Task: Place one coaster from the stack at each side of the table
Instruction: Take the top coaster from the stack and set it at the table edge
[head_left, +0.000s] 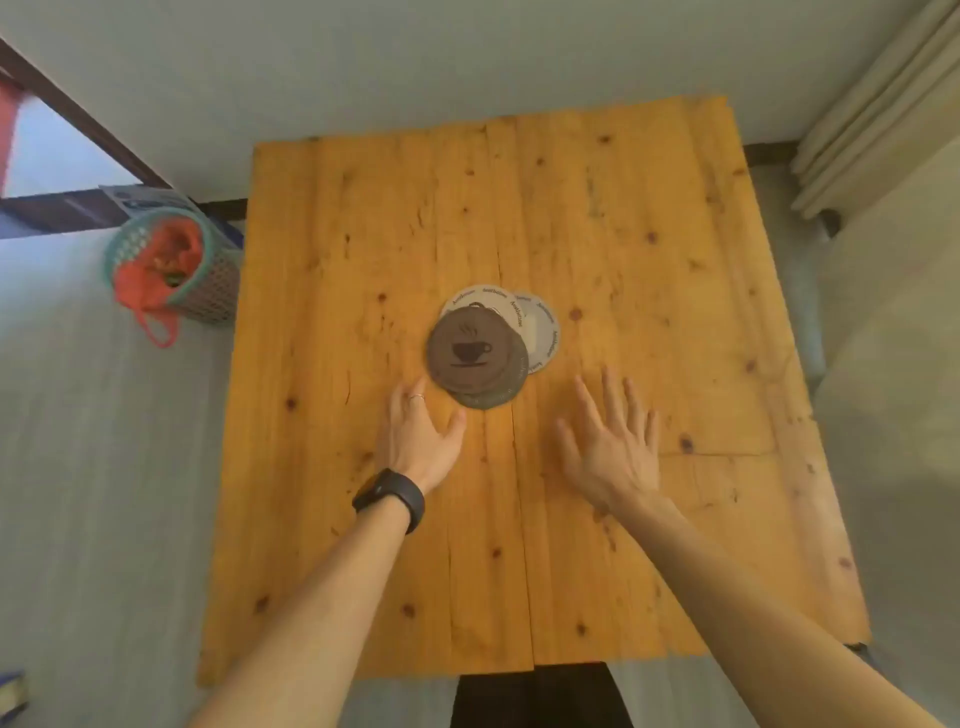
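Both bare forearms reached forward from the bottom of the view over a knotty pine tabletop (649, 260). The left hand (418, 441) lay palm down, angled slightly toward the centre, with a black watch (390, 496) on its wrist and a thin ring on one finger. Its fingers (415, 397) were loosely extended and held nothing; their tips sat at the near left edge of the stack of coasters (485, 345), though whether they actually touched it was unclear. The thumb spread out to the right, pointing toward the lowest brown disc.

The right hand (610, 447) hovered or rested palm down on the tabletop, fingers splayed wide and empty, just short of the stack and to its right, apart from it.

The stack lay near the middle of the tabletop, fanned out rather than squared. A brown coaster (470, 348) printed with a steaming cup lay on top, another dark one peeked out beneath it on the near side, and pale coasters (543, 325) with lettering around the rim showed behind and to the right.

On the floor to the left of the table stood a teal basket (174, 267) holding a red bag.
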